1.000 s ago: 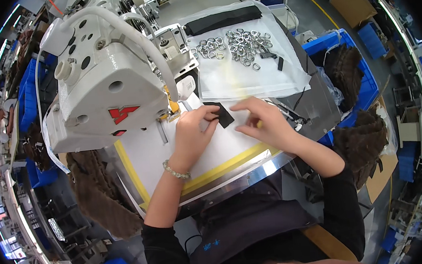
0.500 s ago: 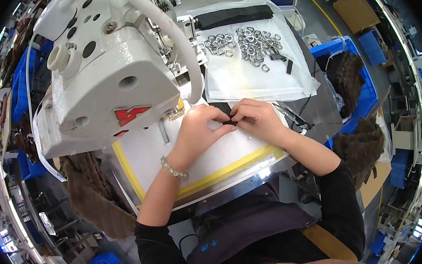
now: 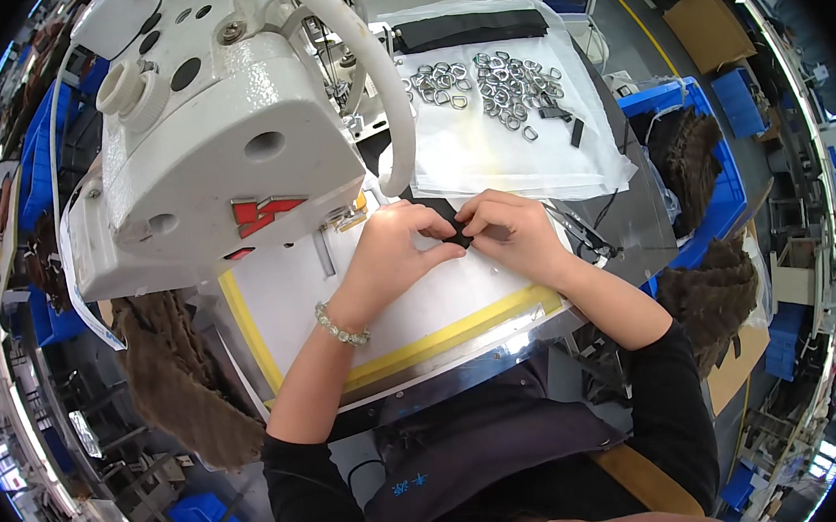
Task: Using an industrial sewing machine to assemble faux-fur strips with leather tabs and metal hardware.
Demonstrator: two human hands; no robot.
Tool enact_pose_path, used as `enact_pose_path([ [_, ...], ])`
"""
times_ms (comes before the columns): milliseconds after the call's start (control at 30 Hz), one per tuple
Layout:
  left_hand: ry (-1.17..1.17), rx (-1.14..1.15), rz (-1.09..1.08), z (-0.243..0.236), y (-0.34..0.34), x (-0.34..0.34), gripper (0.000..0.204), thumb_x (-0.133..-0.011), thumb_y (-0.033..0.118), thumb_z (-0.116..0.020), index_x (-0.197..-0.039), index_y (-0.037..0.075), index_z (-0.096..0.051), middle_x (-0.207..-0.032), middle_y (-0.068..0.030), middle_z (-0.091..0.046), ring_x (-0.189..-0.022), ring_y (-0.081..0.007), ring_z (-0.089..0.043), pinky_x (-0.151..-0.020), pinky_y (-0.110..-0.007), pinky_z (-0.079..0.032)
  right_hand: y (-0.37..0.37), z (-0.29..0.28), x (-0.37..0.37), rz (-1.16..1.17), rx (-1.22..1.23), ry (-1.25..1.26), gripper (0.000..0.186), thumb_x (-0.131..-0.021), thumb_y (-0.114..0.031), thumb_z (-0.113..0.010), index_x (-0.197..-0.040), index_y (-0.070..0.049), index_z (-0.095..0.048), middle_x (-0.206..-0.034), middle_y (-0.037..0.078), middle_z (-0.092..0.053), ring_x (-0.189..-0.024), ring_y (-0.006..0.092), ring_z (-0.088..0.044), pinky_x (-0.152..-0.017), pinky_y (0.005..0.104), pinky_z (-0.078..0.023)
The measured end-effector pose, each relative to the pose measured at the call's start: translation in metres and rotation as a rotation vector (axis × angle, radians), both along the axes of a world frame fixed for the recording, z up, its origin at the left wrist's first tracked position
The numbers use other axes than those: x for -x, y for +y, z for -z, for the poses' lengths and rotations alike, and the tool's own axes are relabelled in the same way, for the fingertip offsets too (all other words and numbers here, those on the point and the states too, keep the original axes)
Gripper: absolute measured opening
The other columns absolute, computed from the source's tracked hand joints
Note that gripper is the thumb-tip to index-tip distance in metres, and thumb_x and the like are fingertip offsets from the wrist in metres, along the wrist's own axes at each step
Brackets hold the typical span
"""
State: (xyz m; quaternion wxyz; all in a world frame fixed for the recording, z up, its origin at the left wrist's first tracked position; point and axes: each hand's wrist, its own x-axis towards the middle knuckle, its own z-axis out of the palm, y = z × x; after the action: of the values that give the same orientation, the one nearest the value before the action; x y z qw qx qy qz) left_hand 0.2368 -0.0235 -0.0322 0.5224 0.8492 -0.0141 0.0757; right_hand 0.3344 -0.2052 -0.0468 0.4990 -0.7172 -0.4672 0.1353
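Observation:
Between my two hands is a small black strip (image 3: 457,235), pinched at its edges over the table's front part. My left hand (image 3: 399,251), with a beaded bracelet on its wrist, grips it from the left with thumb and fingers. From the right, my right hand (image 3: 512,234) closes its fingertips on the same strip. Much of the strip is hidden by my fingers, so whether a ring is in it I cannot tell. Beyond my hands, silver D-rings (image 3: 512,89) lie in loose piles on a white sheet (image 3: 509,168), near short black strips (image 3: 577,134).
A large white sewing machine (image 3: 221,169) stands close on my left. A long black strip bundle (image 3: 472,29) lies at the sheet's far edge. Yellow tape (image 3: 445,341) borders the white work surface. Brown fur pieces (image 3: 185,381) hang at left; a blue crate (image 3: 729,179) stands at right.
My view has shifted slightly. Both hands stay together on the black strip, with only slight finger movement.

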Motion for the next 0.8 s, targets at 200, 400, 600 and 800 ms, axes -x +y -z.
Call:
enact_pose_path([
  [200, 0.015, -0.004, 0.003, -0.001, 0.001, 0.0, 0.018, -0.068, 0.011, -0.081, -0.081, 0.002, -0.071, -0.076, -0.008, -0.071, -0.073, -0.0222, -0.064, -0.071, -0.033, -0.05, 0.0, -0.002, -0.001, -0.007, 0.012, 0.019, 0.016, -0.072, 0.011, -0.066, -0.081, 0.001, -0.059, -0.095, 0.008, -0.064, -0.075, 0.0178, -0.064, -0.062, 0.026, -0.053],
  [400, -0.042, -0.008, 0.024, 0.006, 0.003, 0.001, 0.013, -0.071, 0.003, -0.076, -0.084, 0.001, -0.071, -0.076, -0.0082, -0.07, -0.071, -0.0211, -0.065, -0.07, -0.031, -0.051, 0.0, -0.004, -0.001, 0.008, 0.098, 0.062, 0.019, -0.068, 0.012, -0.066, -0.081, -0.001, -0.062, -0.097, 0.008, -0.067, -0.084, 0.0196, -0.067, -0.072, 0.0289, -0.056],
  [600, -0.009, 0.044, 0.026, 0.008, 0.002, 0.0, 0.017, -0.074, -0.004, -0.068, -0.091, -0.001, -0.067, -0.077, -0.0077, -0.069, -0.072, -0.0169, -0.066, -0.07, -0.03, -0.052, -0.003, -0.009, -0.002, 0.073, 0.044, 0.094, 0.027, -0.072, 0.009, -0.067, -0.095, -0.003, -0.064, -0.093, 0.005, -0.065, -0.075, 0.0133, -0.062, -0.067, 0.025, -0.049],
  [800, 0.024, 0.123, -0.023, 0.002, 0.0, 0.003, 0.021, -0.073, -0.004, -0.067, -0.094, 0.0, -0.063, -0.074, -0.0053, -0.067, -0.07, -0.0126, -0.064, -0.072, -0.027, -0.05, 0.002, -0.017, 0.0, 0.018, 0.104, 0.061, 0.028, -0.074, 0.003, -0.074, -0.1, -0.003, -0.065, -0.092, 0.003, -0.063, -0.069, 0.0084, -0.057, -0.061, 0.0221, -0.045],
])
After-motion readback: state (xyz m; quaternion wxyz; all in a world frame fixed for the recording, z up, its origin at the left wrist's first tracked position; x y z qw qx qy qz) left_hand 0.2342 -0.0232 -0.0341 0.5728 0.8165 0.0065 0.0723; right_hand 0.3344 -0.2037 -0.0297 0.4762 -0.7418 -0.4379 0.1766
